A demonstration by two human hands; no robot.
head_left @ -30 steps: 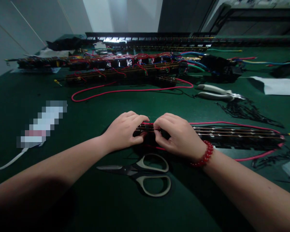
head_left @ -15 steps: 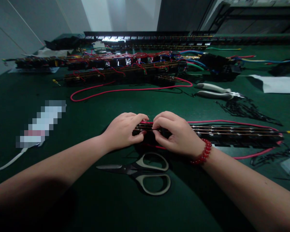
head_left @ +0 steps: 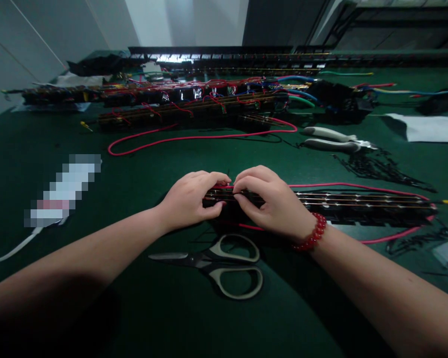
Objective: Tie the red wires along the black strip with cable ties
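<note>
A long black strip assembly [head_left: 362, 205] with brass-coloured rods along its top lies across the table in front of me. My left hand [head_left: 194, 199] curls around its left part, thumb on the near side and fingers on the far side. Close beside it, my right hand [head_left: 267, 201] pinches a thin black cable tie over the rods, its thumb and forefinger pressed together. A red wire [head_left: 343, 185] runs along the far side of the assembly and loops round its right end. Scissors [head_left: 205, 261] with grey-rimmed handles lie just nearer to me.
Flush cutters [head_left: 336, 139] lie beyond the right hand, near a heap of black cable tie scraps [head_left: 381, 171]. Several wired assemblies [head_left: 194, 97] and a looped red wire [head_left: 201, 138] fill the back. A blurred-out white object [head_left: 65, 189] with a white cable is at left.
My right hand has shifted slightly up and left, its fingertips nearer the left hand. A thin black end now sticks up beyond the rods. The left hand stays almost where it was.
</note>
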